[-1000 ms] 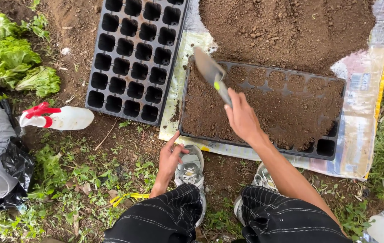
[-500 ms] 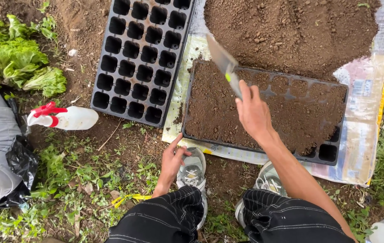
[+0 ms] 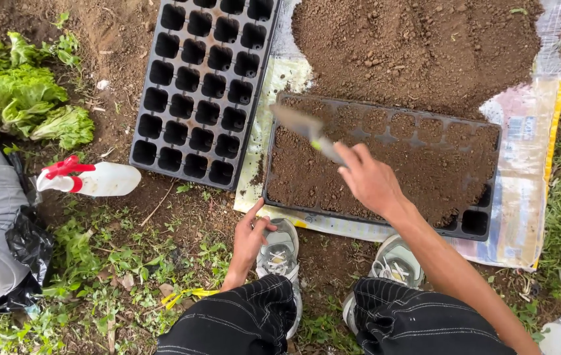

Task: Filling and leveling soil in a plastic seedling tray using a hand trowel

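Bare earth and patchy grass fill the ground, seen from above over a crouching person's knees. Their right hand [image 3: 369, 181] reaches forward, arm stretched out, fingers closed around the handle of one small trowel [image 3: 303, 128], its blade held low over a black seedling tray [image 3: 484, 197] heaped with soil. That tray rests on a printed plastic sheet [image 3: 523, 158], with a soil pile [image 3: 418, 46] just beyond it. Their left hand [image 3: 249, 236] hangs loosely open, fingertips touching the toe of a grey shoe [image 3: 280, 253]. Two trays in all: the second, an empty tray [image 3: 205, 85], lies to the left. One white spray bottle [image 3: 93, 179] with a red trigger lies further left, near some lettuce [image 3: 24, 92]
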